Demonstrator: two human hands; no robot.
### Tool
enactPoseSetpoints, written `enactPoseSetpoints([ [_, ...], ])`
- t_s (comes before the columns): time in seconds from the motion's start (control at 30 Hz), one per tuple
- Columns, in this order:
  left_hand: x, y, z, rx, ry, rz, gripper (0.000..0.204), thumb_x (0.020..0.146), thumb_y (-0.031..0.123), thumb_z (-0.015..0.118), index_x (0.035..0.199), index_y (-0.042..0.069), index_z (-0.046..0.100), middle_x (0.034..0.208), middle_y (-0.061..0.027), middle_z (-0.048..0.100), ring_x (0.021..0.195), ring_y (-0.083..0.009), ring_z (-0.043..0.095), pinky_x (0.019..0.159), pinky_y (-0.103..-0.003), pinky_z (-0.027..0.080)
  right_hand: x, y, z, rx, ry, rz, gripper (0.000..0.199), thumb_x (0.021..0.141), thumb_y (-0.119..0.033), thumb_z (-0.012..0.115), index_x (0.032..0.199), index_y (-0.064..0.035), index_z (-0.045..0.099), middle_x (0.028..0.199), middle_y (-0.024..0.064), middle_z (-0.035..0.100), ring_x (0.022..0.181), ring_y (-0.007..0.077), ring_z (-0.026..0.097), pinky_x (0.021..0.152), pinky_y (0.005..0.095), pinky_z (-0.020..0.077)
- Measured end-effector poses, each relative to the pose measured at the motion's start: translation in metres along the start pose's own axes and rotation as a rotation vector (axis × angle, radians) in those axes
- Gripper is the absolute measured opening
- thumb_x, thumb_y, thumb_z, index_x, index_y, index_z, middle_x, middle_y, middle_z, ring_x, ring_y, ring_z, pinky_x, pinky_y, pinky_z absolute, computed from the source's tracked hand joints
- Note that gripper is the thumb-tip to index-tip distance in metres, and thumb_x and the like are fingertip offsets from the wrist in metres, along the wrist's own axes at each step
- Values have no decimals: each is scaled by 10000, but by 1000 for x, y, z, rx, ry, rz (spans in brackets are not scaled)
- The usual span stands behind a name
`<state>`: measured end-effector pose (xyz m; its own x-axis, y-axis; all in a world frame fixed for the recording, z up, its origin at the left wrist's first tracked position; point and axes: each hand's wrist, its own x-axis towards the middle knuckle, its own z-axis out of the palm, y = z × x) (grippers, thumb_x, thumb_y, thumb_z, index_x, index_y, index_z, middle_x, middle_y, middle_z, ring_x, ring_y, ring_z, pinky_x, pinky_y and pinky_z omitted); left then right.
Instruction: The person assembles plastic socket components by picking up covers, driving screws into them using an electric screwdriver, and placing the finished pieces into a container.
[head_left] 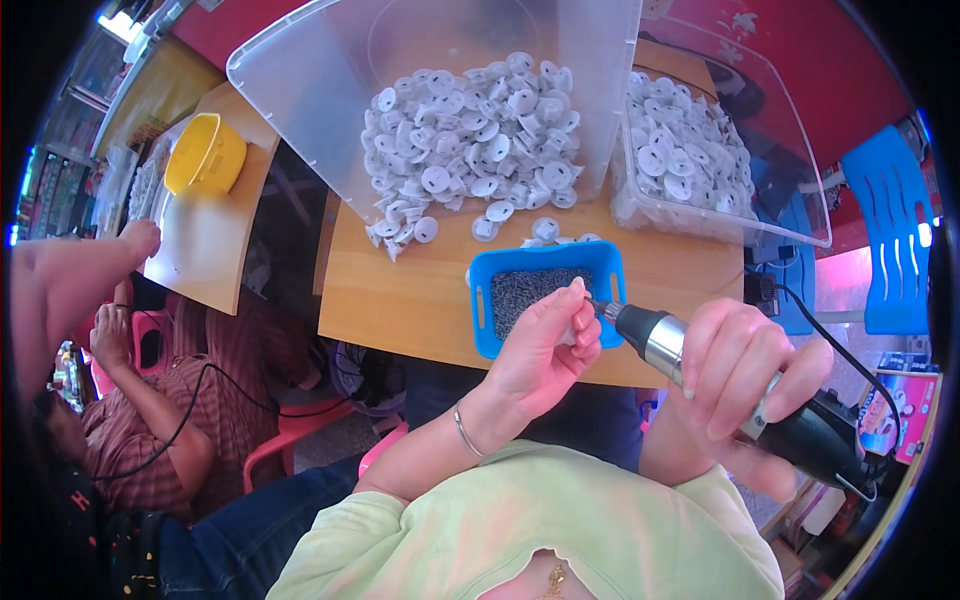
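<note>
Both hands are closed and near each other: the right hand (750, 375) is wrapped around the barrel of a black-and-silver electric screwdriver (662, 345), and the left hand (550, 335) has its thumb and fingers drawn together on a small pale piece (568, 337), whose shape is hard to make out because the fingers cover most of it. The screwdriver lies aslant in front of the chest, its long axis running from the black rear end at lower right up to the bit (603, 308) at upper left, so the tip points leftward and slightly away from the body. The left fingertips sit right at that tip, in line with the axis; whether they touch the metal cannot be told from here. Of the two hands, the left is much the nearer to the bit, as the right grips well back along the body. Bit and fingertips meet over the right side of a blue tub (482, 318) of small dark screws (525, 290), which stands at the near edge of the wooden table (400, 300). Beyond it, a large heap of white round-headed parts (470, 130) spills from a tilted translucent bin (300, 75)
</note>
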<state>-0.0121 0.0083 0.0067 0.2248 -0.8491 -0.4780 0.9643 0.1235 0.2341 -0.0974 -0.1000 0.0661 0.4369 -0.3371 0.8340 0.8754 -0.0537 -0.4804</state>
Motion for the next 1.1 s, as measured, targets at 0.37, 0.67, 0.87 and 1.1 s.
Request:
enactPoseSetpoints([
  [0.37,-1,15,-20,128,-105,163,249,868,103,390,1106,29,401,958,-99,507,855,-160,500,692,-237,423,-5,-12,-12,339,426,39,396,750,-440,597,851,-124,381,607,-25,452,537,78,416,589,232,345],
  [0.67,-5,27,-34,361,-202,314,341,856,158,488,1156,46,370,1103,-169,508,911,-185,554,765,-218,461,-7,-11,-26,531,560,97,338,783,-392,566,869,-116,392,604,-31,421,561,67,422,615,244,363],
  [0.87,-4,26,-22,304,-199,239,322,870,196,459,1109,-19,461,1085,-175,520,884,-172,571,747,-231,491,-5,-14,-23,492,543,74,340,777,-388,574,874,-114,397,603,-34,422,557,64,422,605,237,361],
  [1.1,-6,21,-22,271,-205,185,303,865,110,450,1135,-26,454,1068,-152,527,966,-187,537,806,-274,474,0,-18,-10,359,532,100,340,719,-311,656,824,-124,392,584,-40,429,530,49,442,612,216,381],
])
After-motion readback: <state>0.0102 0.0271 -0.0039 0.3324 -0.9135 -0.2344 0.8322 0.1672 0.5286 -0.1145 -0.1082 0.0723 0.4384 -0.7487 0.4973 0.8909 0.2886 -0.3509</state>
